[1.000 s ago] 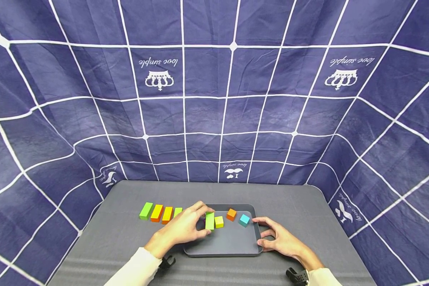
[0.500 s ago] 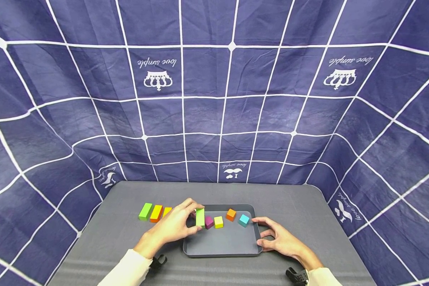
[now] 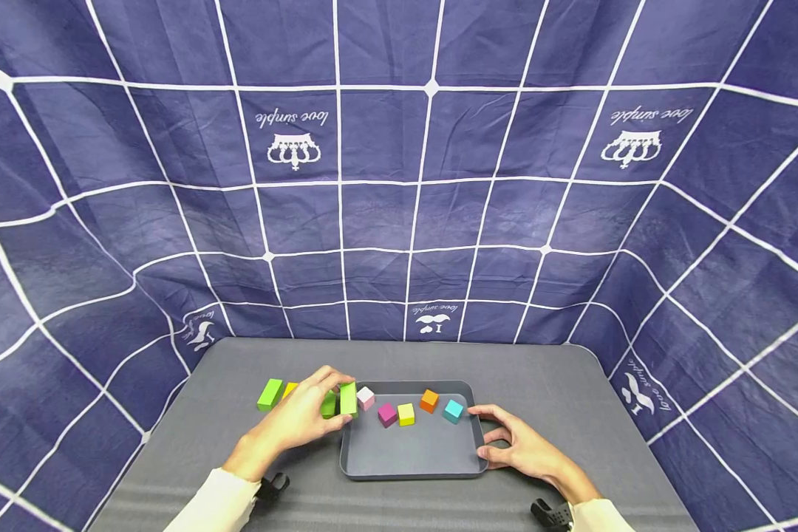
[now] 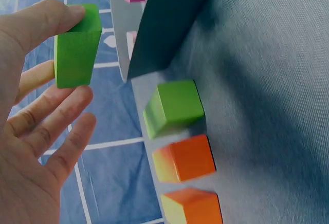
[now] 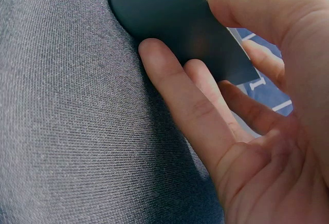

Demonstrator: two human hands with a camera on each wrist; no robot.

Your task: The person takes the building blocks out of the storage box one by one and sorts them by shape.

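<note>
My left hand (image 3: 299,414) pinches an upright green block (image 3: 349,400) between thumb and fingers, at the left rim of a grey tray (image 3: 412,462). In the left wrist view, the thumb presses one end of this green block (image 4: 78,54) while fingertips meet the other end. Along the tray's right wall lies my right hand (image 3: 519,443), its fingers extended and touching the outside. The right wrist view shows fingertips against the dark tray wall (image 5: 169,23). Inside the tray sit pinkish-white (image 3: 366,399), purple (image 3: 387,415), yellow (image 3: 406,414), orange (image 3: 428,401) and blue (image 3: 454,411) cubes.
Left of the tray stands a row of blocks: a green one (image 3: 270,394) at the far end, orange-and-yellow ones (image 4: 193,160) partly behind my left hand, and another green one (image 4: 177,106) nearest the tray. A blue grid-patterned cloth (image 3: 406,222) hangs behind the grey table (image 3: 532,369).
My left hand has carried the green block leftward from above the tray's cubes to its left rim. The purple and pinkish-white cubes have come into view. My right hand has stayed at the tray.
</note>
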